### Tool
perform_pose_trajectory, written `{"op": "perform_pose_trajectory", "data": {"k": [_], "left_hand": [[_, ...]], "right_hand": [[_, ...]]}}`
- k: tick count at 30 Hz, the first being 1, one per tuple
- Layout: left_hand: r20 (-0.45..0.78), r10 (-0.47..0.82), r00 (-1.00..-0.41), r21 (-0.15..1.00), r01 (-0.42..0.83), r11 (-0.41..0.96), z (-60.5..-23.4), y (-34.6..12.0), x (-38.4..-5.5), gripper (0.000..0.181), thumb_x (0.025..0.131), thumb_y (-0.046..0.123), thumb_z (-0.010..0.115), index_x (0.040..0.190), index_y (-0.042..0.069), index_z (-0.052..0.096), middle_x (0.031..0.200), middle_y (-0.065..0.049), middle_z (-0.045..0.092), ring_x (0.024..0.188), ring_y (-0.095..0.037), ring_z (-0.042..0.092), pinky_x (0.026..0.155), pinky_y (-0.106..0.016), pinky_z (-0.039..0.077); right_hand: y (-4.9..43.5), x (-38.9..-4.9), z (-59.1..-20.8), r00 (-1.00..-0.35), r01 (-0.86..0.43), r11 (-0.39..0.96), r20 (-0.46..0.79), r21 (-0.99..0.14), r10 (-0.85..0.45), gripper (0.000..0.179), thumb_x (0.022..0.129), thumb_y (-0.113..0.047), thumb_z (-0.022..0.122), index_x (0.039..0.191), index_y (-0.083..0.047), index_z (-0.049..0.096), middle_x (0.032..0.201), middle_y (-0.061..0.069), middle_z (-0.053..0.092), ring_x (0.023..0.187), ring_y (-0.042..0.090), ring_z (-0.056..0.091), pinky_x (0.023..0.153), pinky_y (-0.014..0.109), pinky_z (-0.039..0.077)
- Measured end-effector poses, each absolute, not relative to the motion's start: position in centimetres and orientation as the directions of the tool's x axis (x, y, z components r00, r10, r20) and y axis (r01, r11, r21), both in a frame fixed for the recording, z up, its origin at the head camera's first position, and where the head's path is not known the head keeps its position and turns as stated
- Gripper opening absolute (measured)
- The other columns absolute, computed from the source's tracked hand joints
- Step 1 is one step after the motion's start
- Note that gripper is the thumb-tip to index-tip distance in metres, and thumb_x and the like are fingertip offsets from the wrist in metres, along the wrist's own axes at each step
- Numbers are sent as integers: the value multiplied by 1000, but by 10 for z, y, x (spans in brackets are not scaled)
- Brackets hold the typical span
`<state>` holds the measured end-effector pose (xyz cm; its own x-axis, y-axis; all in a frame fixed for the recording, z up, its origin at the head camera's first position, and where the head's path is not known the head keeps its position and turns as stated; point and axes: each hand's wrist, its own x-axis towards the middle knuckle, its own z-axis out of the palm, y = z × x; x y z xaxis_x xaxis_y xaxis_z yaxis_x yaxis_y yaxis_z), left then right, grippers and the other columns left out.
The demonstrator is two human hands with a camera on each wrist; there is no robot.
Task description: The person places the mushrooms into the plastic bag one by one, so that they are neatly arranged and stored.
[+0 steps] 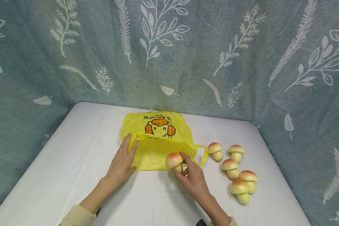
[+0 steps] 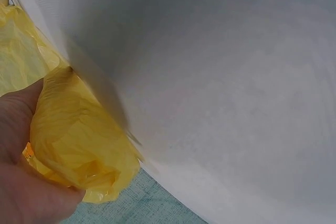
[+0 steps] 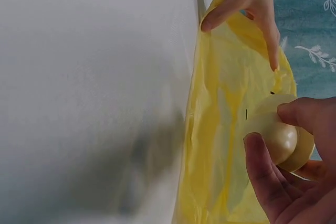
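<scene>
A yellow plastic bag [image 1: 158, 150] with a printed duck face lies on the table, its mouth facing me. My left hand [image 1: 122, 163] is at the left end of the bag's mouth, fingers straight and spread. In the right wrist view, the left thumb and a finger touch separate parts of the rim, with the mouth parted between them. My right hand [image 1: 192, 177] pinches a toy mushroom [image 1: 174, 160] with a red-tinged cap and pale stem, in front of the bag's mouth near its right side. In the right wrist view the mushroom [image 3: 281, 142] shows stem-first between thumb and fingers.
Several more toy mushrooms [image 1: 239, 187] lie to the right on the white-covered table [image 1: 73, 150]. A bag handle loop [image 1: 204, 155] sticks out between the bag and the nearest mushroom [image 1: 215, 151]. A green leaf-patterned curtain [image 1: 186, 62] hangs behind the table.
</scene>
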<state>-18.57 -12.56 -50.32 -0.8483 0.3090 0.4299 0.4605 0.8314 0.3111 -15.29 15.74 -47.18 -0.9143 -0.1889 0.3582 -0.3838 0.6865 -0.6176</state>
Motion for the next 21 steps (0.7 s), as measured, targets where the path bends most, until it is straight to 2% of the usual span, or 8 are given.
{"op": "perform_pose_trajectory", "data": {"k": [12,18,21], "left_hand": [[453,310,-836,318,476,820,-503,-127,-186,105,60,-3,92,146,2,32,159,-25,7,144,-41,18,97,-57,43],[440,306,-845,324,467,823,-504,-127,-186,104,61,-3,91,147,3,31,160,-24,6,144,-41,18,96,-57,45],[438,304,-846,321,463,826,-505,-127,-186,104,61,-2,91,147,3,32,160,-23,6,144,-41,18,96,-57,44]], "right_hand": [[139,-181,-483,-949,-312,691,243,-652,-200,61,86,-23,77,139,-6,51,108,10,68,55,2,55,55,24,48],[133,-195,-483,-962,-274,701,200,-658,-188,61,87,-24,76,138,-4,50,105,13,68,55,7,52,56,28,46],[130,-202,-483,-967,-255,705,186,-661,-175,60,88,-25,75,138,-3,49,105,14,68,60,11,53,59,31,47]]}}
